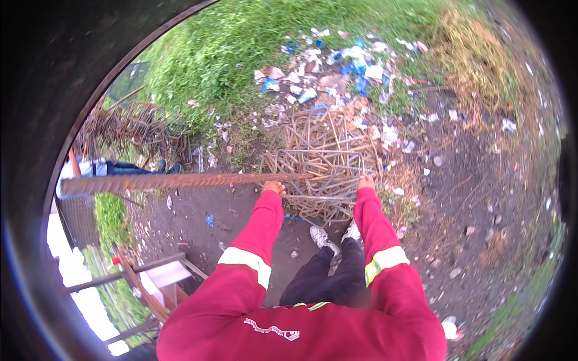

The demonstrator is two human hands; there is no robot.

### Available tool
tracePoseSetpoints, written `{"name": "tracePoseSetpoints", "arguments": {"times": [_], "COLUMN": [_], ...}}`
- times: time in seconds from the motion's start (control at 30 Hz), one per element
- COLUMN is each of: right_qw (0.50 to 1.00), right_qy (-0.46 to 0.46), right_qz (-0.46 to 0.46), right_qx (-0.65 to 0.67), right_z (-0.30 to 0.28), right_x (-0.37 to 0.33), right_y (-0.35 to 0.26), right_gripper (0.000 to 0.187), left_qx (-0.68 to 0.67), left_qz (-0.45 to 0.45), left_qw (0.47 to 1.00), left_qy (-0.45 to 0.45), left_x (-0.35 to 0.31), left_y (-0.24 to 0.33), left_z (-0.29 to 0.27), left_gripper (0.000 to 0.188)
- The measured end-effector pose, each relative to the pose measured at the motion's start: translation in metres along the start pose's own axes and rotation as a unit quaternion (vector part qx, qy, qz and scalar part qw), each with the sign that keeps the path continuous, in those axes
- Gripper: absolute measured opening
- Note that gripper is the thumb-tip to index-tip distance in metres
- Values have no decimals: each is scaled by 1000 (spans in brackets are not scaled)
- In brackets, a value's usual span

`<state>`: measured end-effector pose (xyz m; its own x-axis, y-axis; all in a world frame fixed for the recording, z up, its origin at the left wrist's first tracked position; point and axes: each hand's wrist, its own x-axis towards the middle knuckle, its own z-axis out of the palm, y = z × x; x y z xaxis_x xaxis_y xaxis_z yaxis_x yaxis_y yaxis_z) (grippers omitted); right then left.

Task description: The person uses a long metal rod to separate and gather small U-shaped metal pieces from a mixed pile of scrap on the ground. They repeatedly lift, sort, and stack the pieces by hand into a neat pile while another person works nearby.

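My left hand (274, 187) is closed on the left side of a rectangular steel stirrup (322, 151), a bent rusty bar. My right hand (366, 182) grips the same stirrup at its right side, fingers mostly hidden. Both arms reach forward in red sleeves with pale reflective bands. Under the stirrup lies a tangled pile of rusty stirrups (328, 129), just beyond my shoes. A thick ribbed steel bar (180, 182) runs across from the left, its tip seen over the pile. It passes just above my left hand; whether they touch I cannot tell.
Scattered litter (361, 66) covers the ground behind the pile, with green grass (223, 66) beyond. More bent rods (132, 129) are heaped at the far left. Near them are another person's jeans-clad legs (129, 168). A wooden frame (141, 283) stands at the near left.
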<state>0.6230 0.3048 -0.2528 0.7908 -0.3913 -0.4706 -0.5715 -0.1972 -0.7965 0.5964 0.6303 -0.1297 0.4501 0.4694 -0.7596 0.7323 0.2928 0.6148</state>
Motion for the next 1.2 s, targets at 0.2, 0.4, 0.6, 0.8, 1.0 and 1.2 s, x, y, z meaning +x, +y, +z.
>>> {"name": "tracePoseSetpoints", "arguments": {"times": [0.2,0.4,0.6,0.8,1.0,1.2], "right_qw": [932,808,672,657,671,931], "right_qy": [-144,-341,-401,-334,-180,287], "right_qz": [80,-123,-297,-452,-424,-178], "right_qx": [323,465,547,503,581,140], "right_z": [-80,-170,-229,-292,-345,-311], "right_x": [-118,-255,-327,-353,-433,-570], "right_y": [-166,-374,-457,-411,-275,-180], "right_gripper": [32,30,34,37,28,34], "left_qx": [-222,-262,-305,-212,12,255], "left_qz": [176,436,581,649,779,384], "left_qw": [955,859,731,605,447,616], "left_qy": [-85,-55,-188,-409,-440,-639], "left_x": [-151,-327,-428,-496,-478,-303], "left_y": [90,206,279,338,269,93], "left_z": [-74,-143,-166,-138,-77,-35], "left_gripper": [16,20,30,25,33,23]}}
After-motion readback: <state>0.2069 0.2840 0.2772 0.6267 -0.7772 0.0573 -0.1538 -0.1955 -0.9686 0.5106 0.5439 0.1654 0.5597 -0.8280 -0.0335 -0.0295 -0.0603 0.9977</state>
